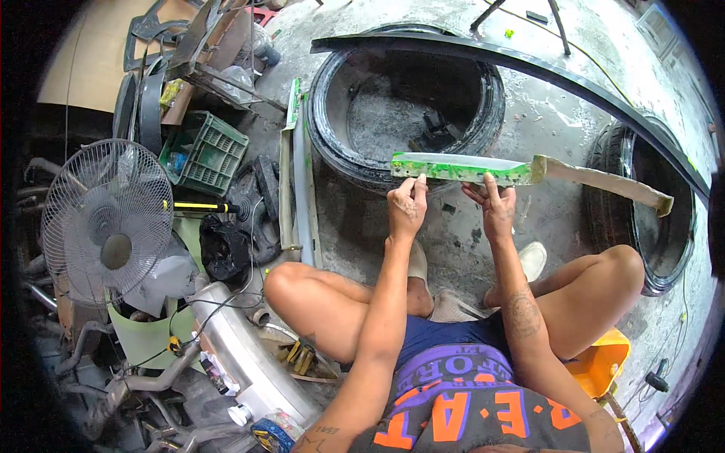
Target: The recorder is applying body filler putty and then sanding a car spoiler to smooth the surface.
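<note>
Out in front of me, both hands hold up a long narrow strip [464, 167]. Its left part carries bright green, patchy covering, and a pale grey-white surface shows along its upper edge. To the right, a dull beige-brown length of it trails off past my hand and bends at its end. My left hand [408, 205] pinches the lower edge near the left end, thumb on the near face. Farther right along the same edge, my right hand [495, 202] grips it with the thumb up front. The fingers behind the strip are partly hidden.
Beyond the strip lies a big tyre [325, 128], with a long black bar [483, 53] across its top. Another tyre [653, 272] stands at right. At left are a fan [113, 226], a green crate [215, 155], metal pipes and a silver tank [242, 355]. Similar long strips [298, 174] lean nearby.
</note>
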### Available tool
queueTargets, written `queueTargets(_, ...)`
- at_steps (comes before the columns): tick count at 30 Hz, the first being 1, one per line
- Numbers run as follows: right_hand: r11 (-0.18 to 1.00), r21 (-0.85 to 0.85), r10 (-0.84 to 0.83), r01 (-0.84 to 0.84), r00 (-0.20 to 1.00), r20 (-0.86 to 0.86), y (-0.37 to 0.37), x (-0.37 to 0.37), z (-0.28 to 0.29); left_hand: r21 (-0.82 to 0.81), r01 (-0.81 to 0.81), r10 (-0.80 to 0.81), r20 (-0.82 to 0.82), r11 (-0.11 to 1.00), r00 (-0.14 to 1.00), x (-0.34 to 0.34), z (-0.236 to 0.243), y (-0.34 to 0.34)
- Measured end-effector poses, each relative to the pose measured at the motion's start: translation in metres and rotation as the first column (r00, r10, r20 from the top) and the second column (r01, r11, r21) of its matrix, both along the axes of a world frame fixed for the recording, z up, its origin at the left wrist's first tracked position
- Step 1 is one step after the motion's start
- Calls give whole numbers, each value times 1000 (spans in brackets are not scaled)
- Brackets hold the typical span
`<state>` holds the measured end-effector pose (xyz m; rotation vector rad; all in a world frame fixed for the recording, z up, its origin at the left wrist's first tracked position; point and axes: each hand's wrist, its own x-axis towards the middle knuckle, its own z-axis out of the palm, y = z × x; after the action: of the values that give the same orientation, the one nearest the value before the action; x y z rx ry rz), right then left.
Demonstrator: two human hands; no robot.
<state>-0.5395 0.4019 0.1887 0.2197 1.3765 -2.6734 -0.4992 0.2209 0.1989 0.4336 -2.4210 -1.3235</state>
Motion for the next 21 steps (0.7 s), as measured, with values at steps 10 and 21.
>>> queueTargets(10, 1000, 1, -10, 10, 1000, 8, -2, 0, -3, -28, 103, -104, -27, 994, 994, -4, 5, -10)
queueTargets(21, 1000, -8, 27, -27, 1000, 1, 0, 0, 0, 7, 84, -84, 18, 996, 996, -1, 8, -11)
